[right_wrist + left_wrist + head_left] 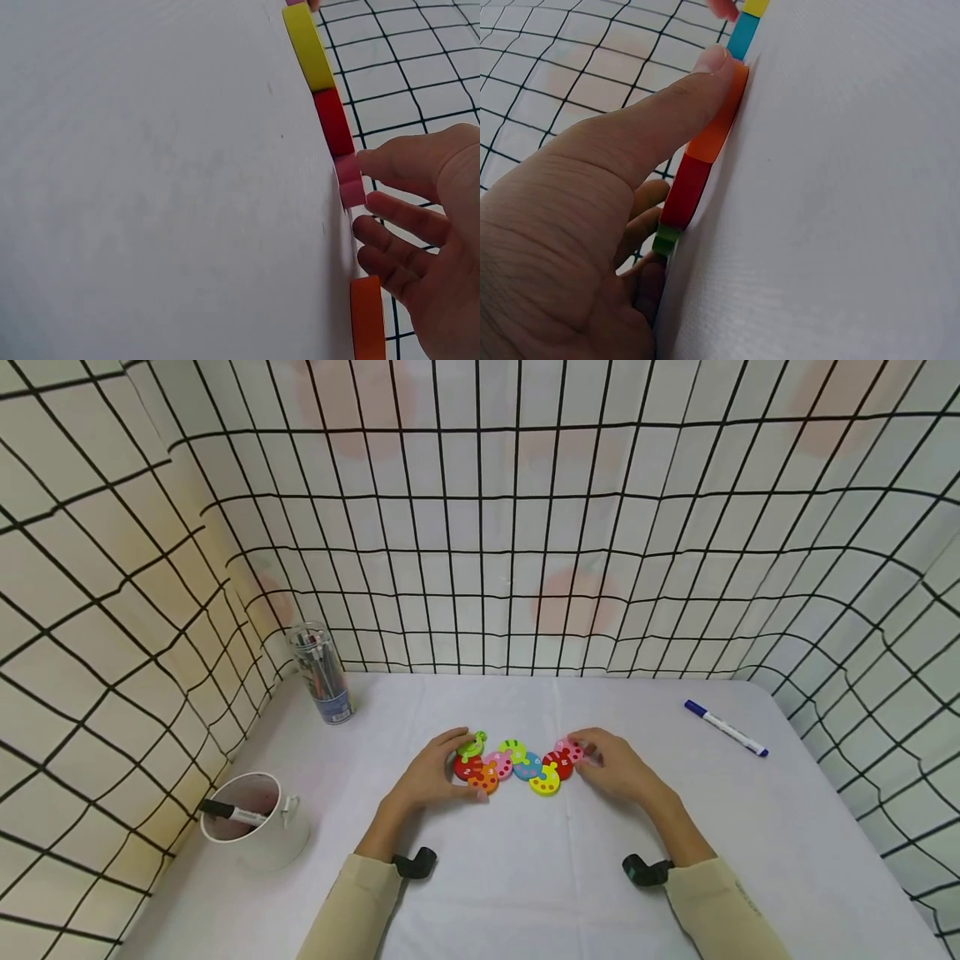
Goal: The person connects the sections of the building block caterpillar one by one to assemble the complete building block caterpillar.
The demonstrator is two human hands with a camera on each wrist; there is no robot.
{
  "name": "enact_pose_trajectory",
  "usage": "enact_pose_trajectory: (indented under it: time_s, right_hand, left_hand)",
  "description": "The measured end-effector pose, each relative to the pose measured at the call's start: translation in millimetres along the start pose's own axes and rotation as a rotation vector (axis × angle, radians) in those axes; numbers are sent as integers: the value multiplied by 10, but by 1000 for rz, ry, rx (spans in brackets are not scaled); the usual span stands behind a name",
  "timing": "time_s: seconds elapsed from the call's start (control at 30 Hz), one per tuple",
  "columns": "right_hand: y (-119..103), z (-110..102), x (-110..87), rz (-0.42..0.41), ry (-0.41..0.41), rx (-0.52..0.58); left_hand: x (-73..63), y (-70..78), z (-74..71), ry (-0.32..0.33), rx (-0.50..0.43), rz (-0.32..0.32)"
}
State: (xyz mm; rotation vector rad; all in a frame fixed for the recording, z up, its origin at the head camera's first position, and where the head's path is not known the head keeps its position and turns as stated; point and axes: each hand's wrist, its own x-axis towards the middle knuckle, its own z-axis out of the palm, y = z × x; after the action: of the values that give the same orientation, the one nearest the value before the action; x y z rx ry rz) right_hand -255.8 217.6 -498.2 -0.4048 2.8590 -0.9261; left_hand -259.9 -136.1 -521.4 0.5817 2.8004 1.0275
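A wavy row of numbered, coloured puzzle pieces (528,766) lies flat on the white table, with a green head piece (472,747) at its left end. My left hand (435,770) curls round that end. In the left wrist view its thumb touches the edge of an orange piece (724,120), while fingers lie behind the red piece (686,191) and green one. At the other end, my right hand (617,766) holds a pink spotted piece (570,749) between thumb and fingers, beside a red one. Below those fingers, another orange piece (367,319) shows only in the right wrist view.
A white bucket (288,831) with a black marker (232,812) stands at the left. Behind it is a clear jar (322,672) of pens. A blue-capped marker (726,727) lies at the back right. Black wire mesh (480,547) surrounds the table's back and sides.
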Motion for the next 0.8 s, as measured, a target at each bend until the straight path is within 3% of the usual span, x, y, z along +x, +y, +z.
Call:
enact_pose_trajectory:
  time_s: [0.27,0.53,0.8]
  right_hand:
    - [48,-106,-144,35,53,5]
    - [220,-209,-302,-7,132,-43]
    - [392,-279,-434,17,159,-71]
  left_hand:
    - [17,-38,23,5,-6,7]
    - [34,-21,10,0,-11,2]
    - [15,-9,4,0,-16,-3]
